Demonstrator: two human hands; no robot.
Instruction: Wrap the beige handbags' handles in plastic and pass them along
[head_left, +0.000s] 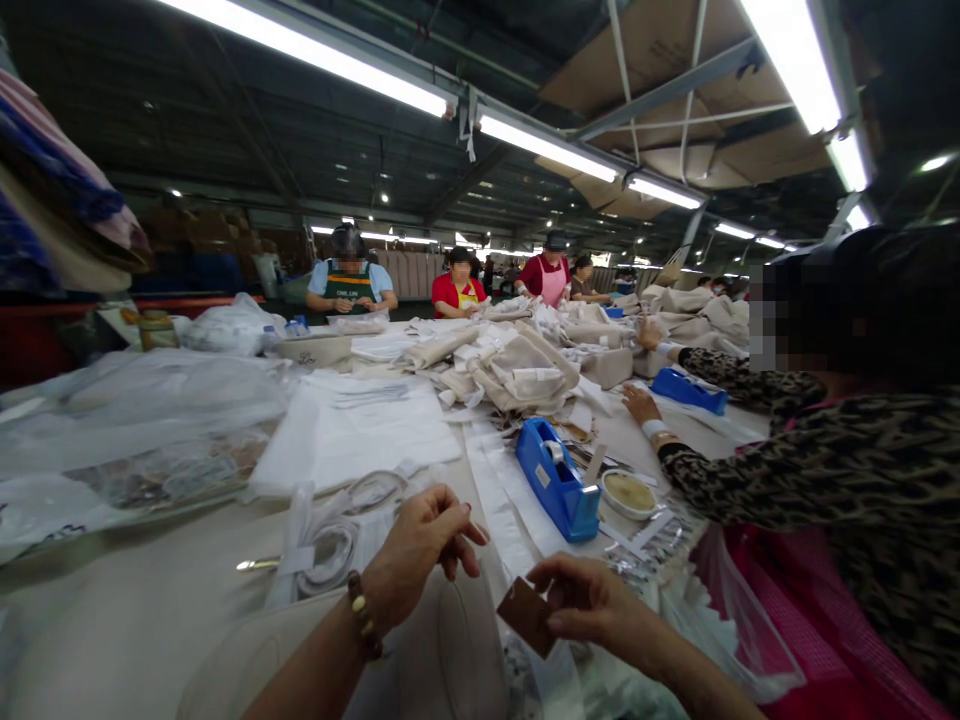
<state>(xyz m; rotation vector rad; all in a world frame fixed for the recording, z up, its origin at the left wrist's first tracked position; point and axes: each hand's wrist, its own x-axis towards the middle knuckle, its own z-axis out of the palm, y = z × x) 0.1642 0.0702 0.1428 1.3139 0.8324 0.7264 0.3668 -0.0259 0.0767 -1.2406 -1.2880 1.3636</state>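
Observation:
My right hand [592, 605] pinches a small brown tag [527, 616] between thumb and fingers, at the lower middle of the head view. To its left, my left hand [427, 550] hangs over the work with loosely bent fingers set apart; I see nothing in them. Beneath both hands lies a beige bag [442, 650], partly hidden by my left forearm. A coiled pale strap [330, 555] with a metal clip rests left of my left hand. Just beyond my right hand stands a blue tape dispenser [555, 480].
White plastic sheets [360, 430] and clear bags [150, 420] cover the left side. A heap of beige bags [517, 360] lies ahead. At right are a round dish [628, 493], another blue dispenser [688, 390] and a co-worker's patterned sleeve [735, 465]. Several people work across the table.

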